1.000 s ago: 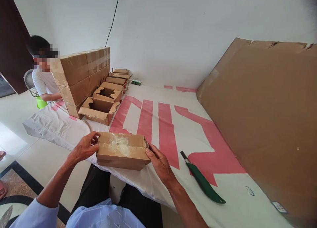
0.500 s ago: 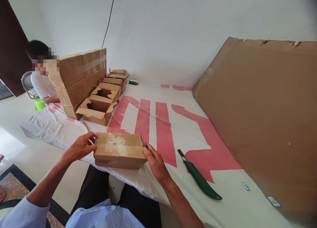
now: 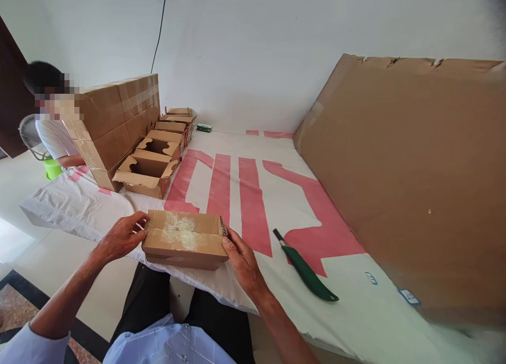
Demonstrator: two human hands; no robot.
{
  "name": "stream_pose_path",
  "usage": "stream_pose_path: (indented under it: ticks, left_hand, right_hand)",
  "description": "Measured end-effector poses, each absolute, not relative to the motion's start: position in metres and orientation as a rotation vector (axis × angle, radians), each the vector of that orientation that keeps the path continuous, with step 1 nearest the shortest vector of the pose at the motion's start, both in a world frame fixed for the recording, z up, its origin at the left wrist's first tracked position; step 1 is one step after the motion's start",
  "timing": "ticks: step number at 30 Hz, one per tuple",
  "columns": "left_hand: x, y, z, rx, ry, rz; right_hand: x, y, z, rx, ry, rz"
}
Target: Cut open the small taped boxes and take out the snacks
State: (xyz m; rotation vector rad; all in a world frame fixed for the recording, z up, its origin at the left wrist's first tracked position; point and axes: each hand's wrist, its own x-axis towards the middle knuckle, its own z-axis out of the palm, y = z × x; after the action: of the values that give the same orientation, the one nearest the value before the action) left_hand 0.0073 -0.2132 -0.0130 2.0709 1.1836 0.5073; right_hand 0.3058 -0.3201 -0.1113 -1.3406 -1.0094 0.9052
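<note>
A small cardboard box (image 3: 185, 237), its top crossed by crumpled clear tape, is held at the table's near edge above my lap. My left hand (image 3: 124, 235) grips its left end with thumb and fingertips. At the opposite end, my right hand (image 3: 243, 256) has its thumb on the top corner and its fingers along the side. To the right of that hand lies a green curved knife-shaped tool (image 3: 308, 274) with a dark tip, apart from both hands. The box's underside is hidden.
Open cardboard boxes (image 3: 146, 174) stand in a row at left, beside a wall of stacked taped boxes (image 3: 114, 121). A person (image 3: 55, 127) sits behind the stack. A large cardboard sheet (image 3: 403, 185) leans at right. White cloth with red shapes (image 3: 255, 206) covers the table.
The view has shifted slightly, so the surroundings appear a little further left. Both hands keep their hold on the box, which is tilted about the same.
</note>
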Motion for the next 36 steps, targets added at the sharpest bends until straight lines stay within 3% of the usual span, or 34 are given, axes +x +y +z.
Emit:
stream_pose_path:
  ticks: [36]
  left_hand:
    - [-0.002,-0.216,-0.016,1.883,1.105,0.44]
  right_hand:
    - [0.308,-0.34,-0.092,-1.436,-1.093,0.912]
